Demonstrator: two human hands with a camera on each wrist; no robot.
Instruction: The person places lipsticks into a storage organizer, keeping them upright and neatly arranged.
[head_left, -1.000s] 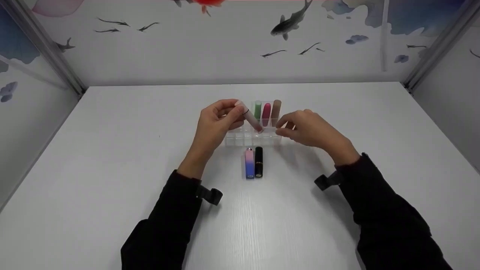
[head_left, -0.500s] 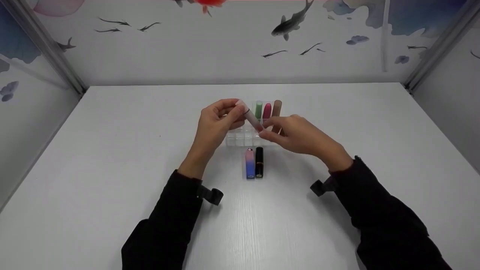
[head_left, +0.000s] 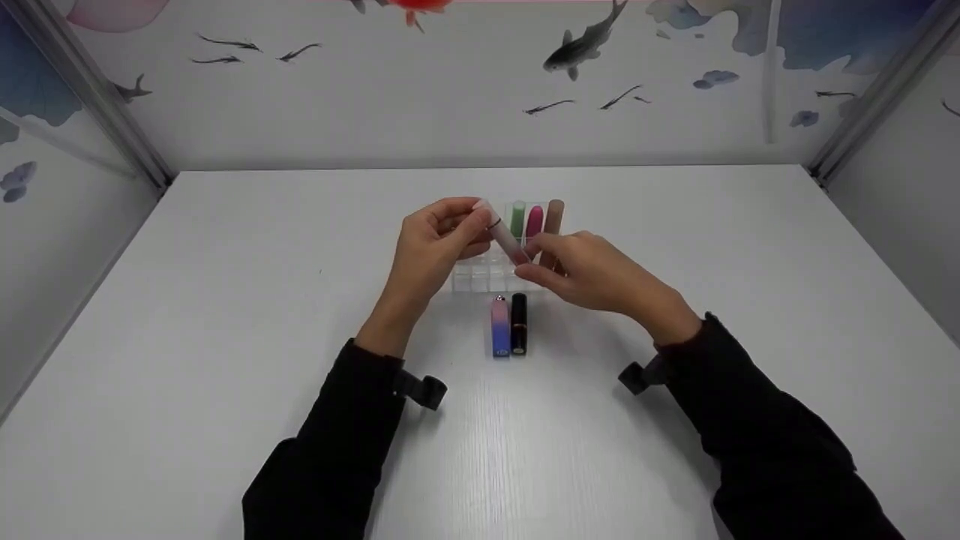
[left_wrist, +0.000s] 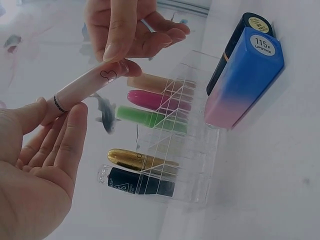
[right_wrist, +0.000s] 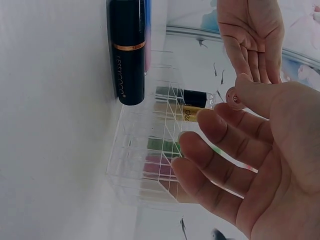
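My left hand (head_left: 431, 244) pinches the upper end of a pale pink lipstick tube (left_wrist: 85, 87) with a dark ring and a heart outline. The thumb and forefinger of my right hand (head_left: 592, 270) pinch its lower end, the other fingers loosely bent. It slants in the air over a clear divided organizer (head_left: 471, 280). In the left wrist view the organizer holds a beige tube (left_wrist: 160, 84), a magenta tube (left_wrist: 157, 101), a green tube (left_wrist: 150, 119), a gold tube (left_wrist: 140, 161) and a black tube (left_wrist: 135, 181). My left hand hides the last two in the head view.
A pink-to-blue lipstick (head_left: 500, 330) and a black lipstick (head_left: 518, 326) with a gold band lie side by side in front of the organizer on the white table (head_left: 480, 450). Printed panels (head_left: 420, 105) with fish surround the table at the back and sides.
My right hand has moved left from the organizer's right end and taken hold of the lipstick tube's lower end. My left hand and the tube have stayed almost still.
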